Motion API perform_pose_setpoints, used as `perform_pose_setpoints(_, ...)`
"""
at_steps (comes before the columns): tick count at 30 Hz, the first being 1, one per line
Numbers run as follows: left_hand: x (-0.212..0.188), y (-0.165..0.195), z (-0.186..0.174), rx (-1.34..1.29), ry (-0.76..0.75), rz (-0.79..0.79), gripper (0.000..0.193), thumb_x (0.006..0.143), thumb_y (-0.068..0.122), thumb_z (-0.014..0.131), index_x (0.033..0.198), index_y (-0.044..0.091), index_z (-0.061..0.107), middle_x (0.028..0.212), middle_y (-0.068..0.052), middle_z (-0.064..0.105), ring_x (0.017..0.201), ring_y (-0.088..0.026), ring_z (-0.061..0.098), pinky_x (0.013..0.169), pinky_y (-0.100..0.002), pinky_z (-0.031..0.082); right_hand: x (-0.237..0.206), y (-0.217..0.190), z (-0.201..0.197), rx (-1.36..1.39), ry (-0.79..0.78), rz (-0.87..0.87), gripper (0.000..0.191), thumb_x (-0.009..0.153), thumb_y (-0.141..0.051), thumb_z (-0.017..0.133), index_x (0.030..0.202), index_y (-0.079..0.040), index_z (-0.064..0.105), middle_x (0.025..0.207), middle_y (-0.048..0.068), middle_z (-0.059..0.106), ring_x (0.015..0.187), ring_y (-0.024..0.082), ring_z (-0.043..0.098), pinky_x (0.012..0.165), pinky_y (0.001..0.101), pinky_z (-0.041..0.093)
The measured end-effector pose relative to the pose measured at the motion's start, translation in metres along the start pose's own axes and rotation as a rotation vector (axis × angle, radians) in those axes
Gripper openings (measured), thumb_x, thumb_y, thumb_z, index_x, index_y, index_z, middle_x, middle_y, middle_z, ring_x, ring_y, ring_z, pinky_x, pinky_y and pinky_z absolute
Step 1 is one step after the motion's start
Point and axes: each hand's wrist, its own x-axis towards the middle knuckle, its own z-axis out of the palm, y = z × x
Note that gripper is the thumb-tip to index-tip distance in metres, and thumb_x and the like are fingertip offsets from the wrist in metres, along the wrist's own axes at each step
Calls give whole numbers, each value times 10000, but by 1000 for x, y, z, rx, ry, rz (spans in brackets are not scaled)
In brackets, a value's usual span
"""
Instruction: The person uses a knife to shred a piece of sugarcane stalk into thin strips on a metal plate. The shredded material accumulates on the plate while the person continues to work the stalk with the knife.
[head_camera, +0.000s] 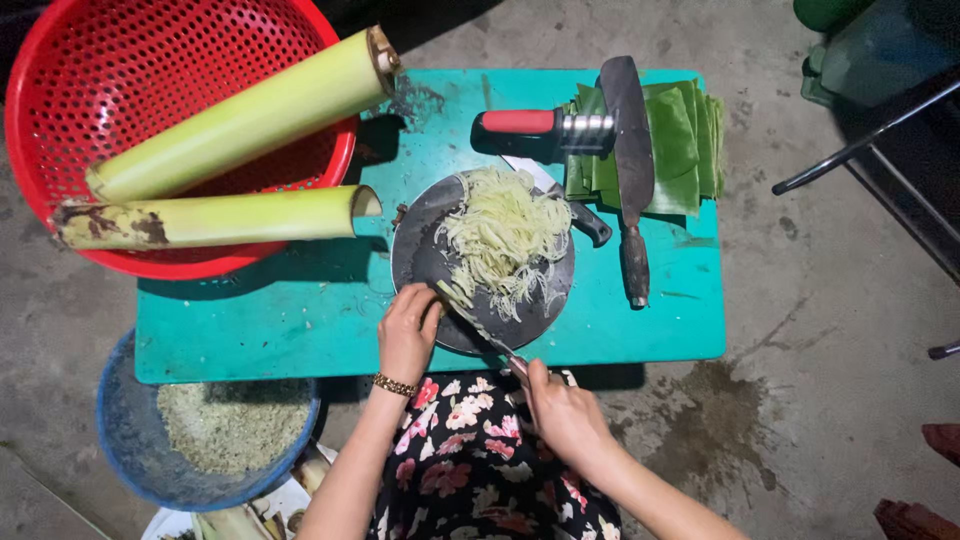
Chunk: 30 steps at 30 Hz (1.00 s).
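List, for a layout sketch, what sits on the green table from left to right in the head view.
Red perforated plastic basket → round dark chopping board → folded green banana leaves.

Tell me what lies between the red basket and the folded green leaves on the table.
In the head view, the round cutting board with a pile of pale shreds lies between the red basket and the leaves, plus a red-handled tool.

On the desk (300, 320) a round cutting board (420, 250) lies at the middle with a heap of shreds (505, 235) on it; to its left a basket (60, 100) overhangs the desk's corner, two stalks (250, 115) lying across it. Right of the board a cleaver (628, 140) rests on folded leaves (680, 140); a bowl (120, 440) sits on the floor (820, 330) below the desk's near left corner.
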Motion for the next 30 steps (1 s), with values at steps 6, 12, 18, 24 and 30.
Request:
perform_pose_setpoints(6, -1, 3, -6, -60, -22, 21, 137, 900, 80, 698, 1033, 50, 706, 1116, -95, 706, 1013, -332, 691, 853, -408, 560, 48, -6, 14, 108, 61, -24, 277, 983, -206, 564, 1177, -56, 434, 727, 197, 689, 658, 407, 697, 571, 512, 549)
perform_pose_setpoints(12, 0, 10, -12, 130, -15, 14, 125, 880, 135, 726, 1001, 107, 736, 1093, -31, 720, 1013, -297, 685, 846, -391, 547, 31, 3, -5, 118, 28, 21, 277, 1020, -260, 555, 1130, -43, 422, 694, 221, 695, 651, 441, 682, 567, 530, 544)
perform_pose_setpoints(18, 0, 5, -9, 140, -15, 24, 145, 883, 147, 731, 1019, 96, 726, 1114, -51, 708, 1007, -307, 682, 853, -397, 551, -1, -1, 10, 20, 35, 19, 232, 988, -219, 553, 1094, -43, 444, 725, 208, 696, 588, 415, 698, 490, 509, 563)
perform_pose_setpoints(24, -3, 5, -8, 88, -27, -15, 137, 894, 136, 723, 1027, 102, 733, 1097, -45, 714, 992, -298, 697, 834, -401, 557, 52, -10, 24, 29, 124, -23, 204, 1029, -205, 545, 1089, -41, 440, 740, 209, 701, 628, 415, 700, 536, 506, 553)
perform_pose_setpoints(30, -2, 2, -7, 92, -15, -8, 146, 885, 141, 730, 1022, 93, 727, 1103, -59, 714, 987, -313, 699, 822, -410, 558, 13, -3, 8, 66, 20, -17, 273, 986, -227, 577, 1125, -40, 434, 718, 201, 700, 611, 417, 698, 499, 505, 548)
